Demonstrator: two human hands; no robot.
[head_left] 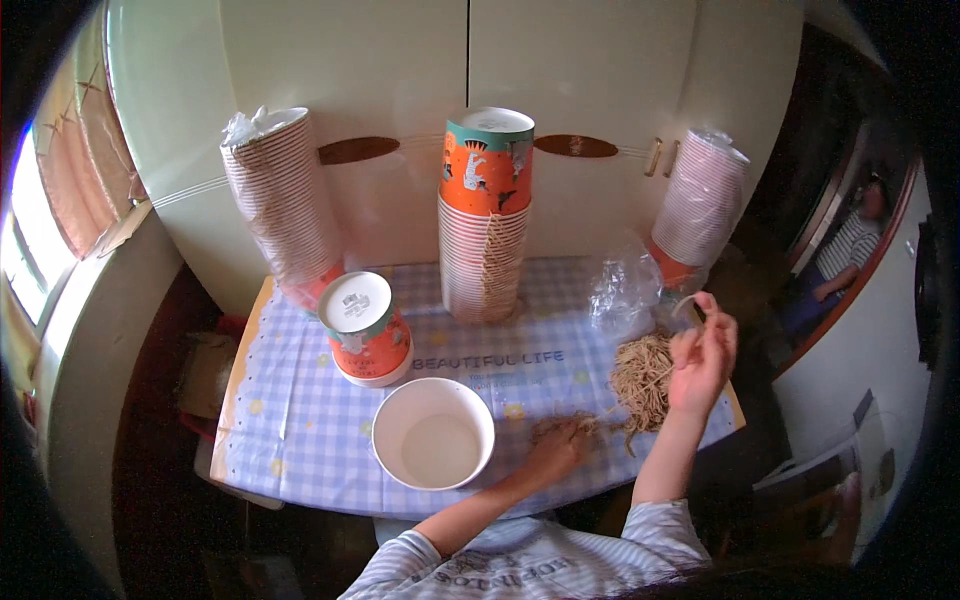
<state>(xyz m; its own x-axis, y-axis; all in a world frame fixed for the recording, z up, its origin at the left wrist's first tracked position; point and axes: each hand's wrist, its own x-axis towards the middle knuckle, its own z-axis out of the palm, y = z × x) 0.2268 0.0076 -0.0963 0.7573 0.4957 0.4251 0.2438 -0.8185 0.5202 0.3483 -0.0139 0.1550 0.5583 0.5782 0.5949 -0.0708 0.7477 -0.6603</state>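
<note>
My left hand (556,454) rests low over the table, its fingers closed on a small bunch of brown strands (580,425). Raised beside a tangled pile of brown, string-like strands (640,380), my right hand (704,358) has bent fingers. A thin, pale curved strand (683,304) shows at its fingertips. Left of my left hand stands a large white paper bucket (433,435), mouth up, with nothing visible inside. Behind it an orange and green paper bucket (366,335) sits upside down. What the strands are made of is not plain.
A tall stack of upturned buckets (485,240) stands at the table's back. Plastic-wrapped stacks flank it at left (285,190) and right (700,195). A crumpled clear bag (626,292) lies behind the pile. A person in stripes (850,245) is at the far right.
</note>
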